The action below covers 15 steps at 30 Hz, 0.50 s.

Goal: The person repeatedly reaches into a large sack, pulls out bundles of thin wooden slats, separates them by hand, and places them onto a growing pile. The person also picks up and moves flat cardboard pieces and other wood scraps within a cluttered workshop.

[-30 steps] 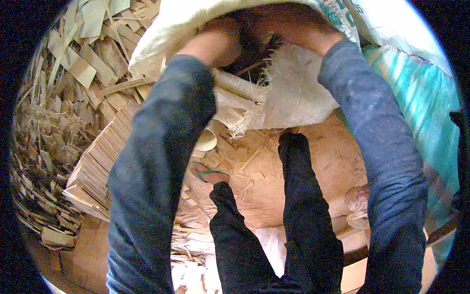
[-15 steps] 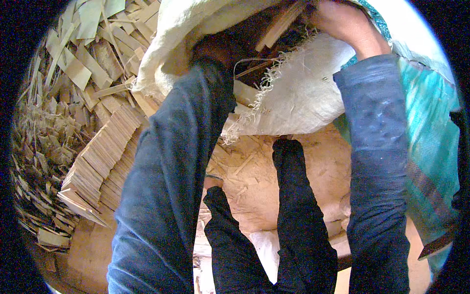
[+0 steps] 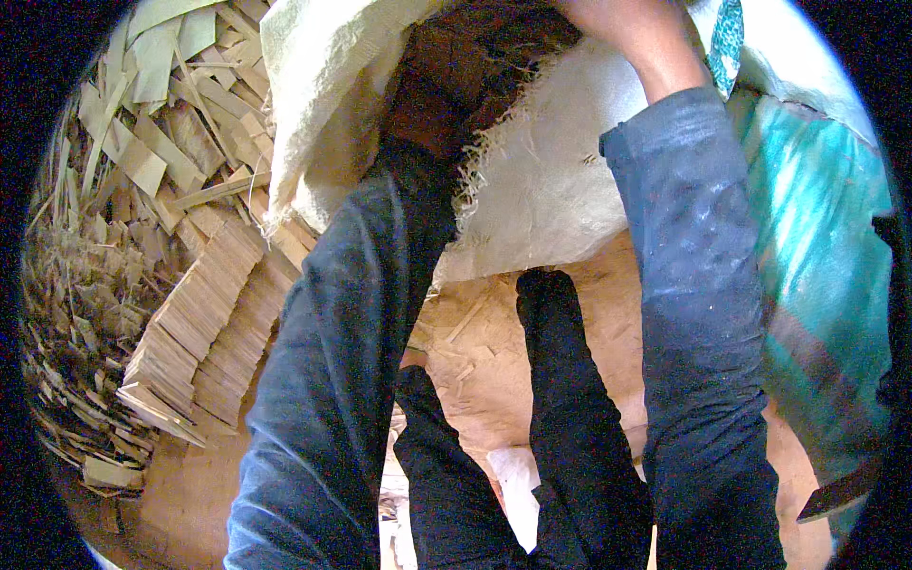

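A white woven sack point(image 3: 560, 180) with a frayed edge gapes at the top of the view, its inside dark. My left hand point(image 3: 427, 109) reaches into that opening, deep in shadow, so its fingers do not show. At the sack's far right side, my right hand point(image 3: 632, 33) reaches over the rim, with its fingers hidden or cut off by the upper edge. What either hand holds, if anything, cannot be made out.
To the left lies a heap of thin wood offcuts point(image 3: 142, 152), with a neat stack of veneer strips point(image 3: 204, 313) at its near side. A green woven sack point(image 3: 817, 256) stands at the right. Wood scraps litter the brown floor point(image 3: 475, 323) around my legs.
My right hand has moved left and up along the sack. The wood strips that showed beside it in the opening are out of sight. The sack's left flap stands wider.
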Each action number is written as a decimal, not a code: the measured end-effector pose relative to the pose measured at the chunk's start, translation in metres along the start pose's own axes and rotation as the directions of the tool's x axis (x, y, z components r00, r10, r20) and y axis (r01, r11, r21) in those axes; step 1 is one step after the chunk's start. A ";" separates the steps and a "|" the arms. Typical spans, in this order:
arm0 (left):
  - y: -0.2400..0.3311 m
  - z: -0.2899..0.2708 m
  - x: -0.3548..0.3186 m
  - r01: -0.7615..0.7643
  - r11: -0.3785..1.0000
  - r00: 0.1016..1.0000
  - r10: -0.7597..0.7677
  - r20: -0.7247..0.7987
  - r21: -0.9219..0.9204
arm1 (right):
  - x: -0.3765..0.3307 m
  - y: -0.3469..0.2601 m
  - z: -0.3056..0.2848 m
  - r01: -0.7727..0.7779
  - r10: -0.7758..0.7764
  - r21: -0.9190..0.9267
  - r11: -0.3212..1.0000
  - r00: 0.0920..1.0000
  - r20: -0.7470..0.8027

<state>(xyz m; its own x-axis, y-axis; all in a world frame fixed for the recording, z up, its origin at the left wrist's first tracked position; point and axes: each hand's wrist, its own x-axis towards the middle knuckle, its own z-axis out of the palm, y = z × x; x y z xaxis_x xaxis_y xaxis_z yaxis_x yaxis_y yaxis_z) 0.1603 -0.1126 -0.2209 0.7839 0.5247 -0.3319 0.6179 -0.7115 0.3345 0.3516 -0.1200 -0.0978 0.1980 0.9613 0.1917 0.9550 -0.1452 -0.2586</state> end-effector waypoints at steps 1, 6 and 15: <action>0.002 0.002 0.006 -0.007 1.000 1.000 0.007 0.011 -0.005 | -0.001 0.001 0.002 -0.001 0.001 0.001 1.000 1.000 -0.003; -0.010 0.008 0.029 -0.001 1.000 0.996 0.002 0.084 -0.009 | -0.008 0.012 0.006 -0.010 0.011 0.026 1.000 0.999 -0.030; -0.017 0.013 0.025 0.036 0.999 0.989 -0.034 0.143 -0.009 | -0.013 0.008 0.006 -0.011 0.013 0.052 0.999 0.999 -0.046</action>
<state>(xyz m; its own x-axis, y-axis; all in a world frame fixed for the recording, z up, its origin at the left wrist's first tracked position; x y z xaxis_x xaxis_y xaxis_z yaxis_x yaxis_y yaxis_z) 0.1687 -0.0937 -0.2458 0.7454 0.4764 -0.4663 0.6464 -0.6877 0.3305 0.3552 -0.1318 -0.1083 0.2206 0.9473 0.2321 0.9402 -0.1431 -0.3092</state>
